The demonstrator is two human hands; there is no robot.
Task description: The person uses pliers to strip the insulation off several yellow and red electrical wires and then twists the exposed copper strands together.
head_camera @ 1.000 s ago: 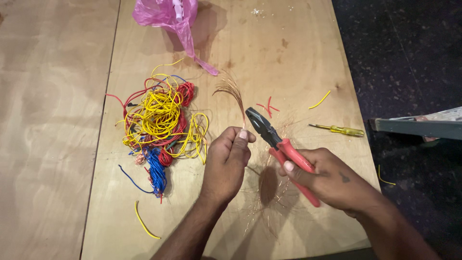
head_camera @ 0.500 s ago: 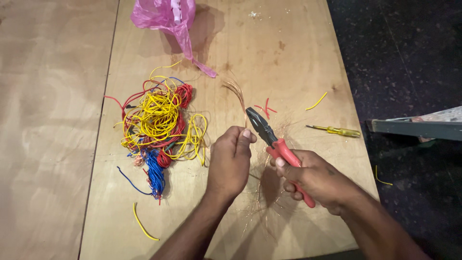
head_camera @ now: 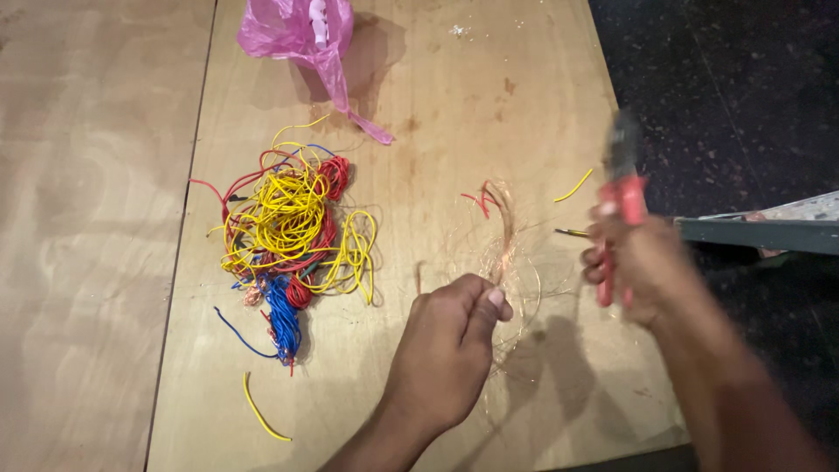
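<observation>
- Swung right since a second ago: right hand (head_camera: 642,262), blurred, closed around red-handled pliers (head_camera: 619,197) (jaws up), now over the tabletop's (head_camera: 489,52) right edge.
- Left hand (head_camera: 450,350) pinching one copper strand bundle (head_camera: 504,232) near centre.
- One wire tangle (head_camera: 293,223) mid-left; open room between.
- One pink bag (head_camera: 297,31) at far edge.

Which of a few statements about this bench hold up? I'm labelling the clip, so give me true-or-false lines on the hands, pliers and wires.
1. The right hand holds red-handled pliers. True.
2. The left hand pinches bare copper strands. True.
3. The pliers bite the strands. False: they are lifted clear to the right, apart from them.
4. The tangle of wires is all green. False: yellow, red and blue.
5. A pink plastic bag lies at the far edge of the table. True.
</observation>
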